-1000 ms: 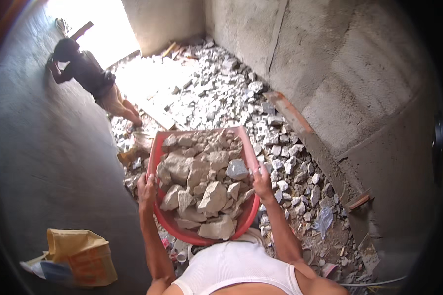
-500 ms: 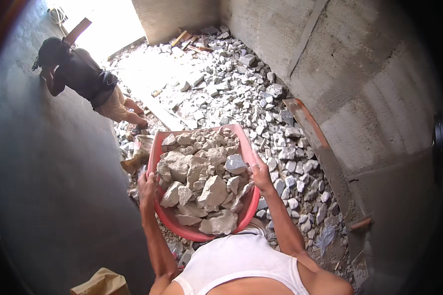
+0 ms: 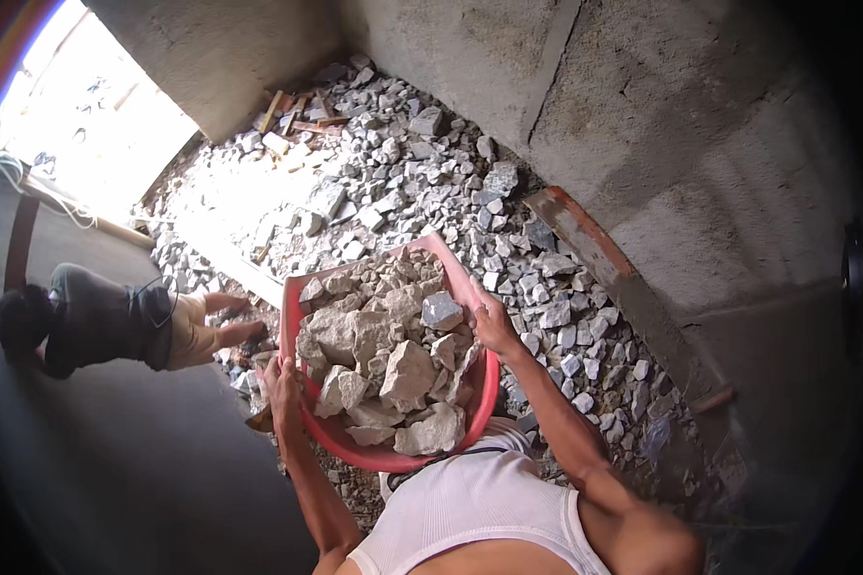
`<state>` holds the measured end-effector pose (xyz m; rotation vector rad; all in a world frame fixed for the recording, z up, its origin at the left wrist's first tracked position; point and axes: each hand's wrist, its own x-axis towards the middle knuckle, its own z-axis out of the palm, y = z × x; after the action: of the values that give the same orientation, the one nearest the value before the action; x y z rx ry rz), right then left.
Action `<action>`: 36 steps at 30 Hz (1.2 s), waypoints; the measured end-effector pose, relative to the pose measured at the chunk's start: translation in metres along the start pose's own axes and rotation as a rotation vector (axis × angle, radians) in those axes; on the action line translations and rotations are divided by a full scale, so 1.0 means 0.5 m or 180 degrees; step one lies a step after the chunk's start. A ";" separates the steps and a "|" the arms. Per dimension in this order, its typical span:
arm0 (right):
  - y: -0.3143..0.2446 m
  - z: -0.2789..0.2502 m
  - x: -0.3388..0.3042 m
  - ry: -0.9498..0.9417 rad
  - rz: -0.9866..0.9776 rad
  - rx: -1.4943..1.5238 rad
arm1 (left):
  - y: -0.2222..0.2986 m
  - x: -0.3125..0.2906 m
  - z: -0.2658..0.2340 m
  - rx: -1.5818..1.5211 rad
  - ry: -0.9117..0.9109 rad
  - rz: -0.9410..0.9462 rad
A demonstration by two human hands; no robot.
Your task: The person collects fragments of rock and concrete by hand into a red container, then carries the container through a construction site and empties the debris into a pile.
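A red plastic tub, cut open at its far end, is held in front of my waist. Broken stones fill it, mostly pale and dusty, with a bluish-grey stone lying near the right side. My left hand is closed on the tub's left rim. On the opposite rim my right hand grips too, its thumb lying along the top edge. The tub's near edge meets my body just below the white tank top. The undersides of both grips are hidden.
Loose grey rubble covers the floor ahead and right. A plank leans along the right concrete wall. Another person stands by the left wall. Wood scraps lie in the far corner beside a bright opening.
My view has turned to the right, so the other person and bright opening now sit farther left. The filled tub stays in both hands, slightly tilted in the picture.
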<state>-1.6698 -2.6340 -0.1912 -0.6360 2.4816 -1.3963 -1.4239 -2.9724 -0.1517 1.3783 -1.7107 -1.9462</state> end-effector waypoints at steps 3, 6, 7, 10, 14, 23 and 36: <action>-0.066 -0.004 0.114 -0.0015 0.0803 0.0612 | 0.088 0.137 0.040 0.0101 -0.0075 0.0158; -0.056 -0.022 0.225 0.0249 0.0983 0.0649 | 0.175 0.285 0.113 0.0215 -0.0385 0.0218; -0.071 -0.019 0.266 0.0361 0.1041 0.0757 | 0.197 0.341 0.129 0.0196 -0.0496 0.0266; -0.055 -0.014 0.399 0.0677 0.1096 0.0809 | 0.249 0.528 0.197 0.0216 -0.0848 0.0340; -0.051 0.019 0.610 0.0886 0.1322 0.0976 | 0.349 0.787 0.302 0.0374 -0.1156 0.0516; -0.095 0.068 1.041 0.1040 0.2143 0.1537 | 0.639 1.207 0.472 0.1137 -0.1194 0.0335; 0.061 0.075 1.459 0.0966 0.2542 0.1550 | 0.750 1.565 0.684 0.1309 -0.1142 -0.0273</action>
<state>-2.3057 -2.9935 -0.2244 0.6358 2.0405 -1.6852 -2.2520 -3.3892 -0.2549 1.2938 -2.3619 -2.0671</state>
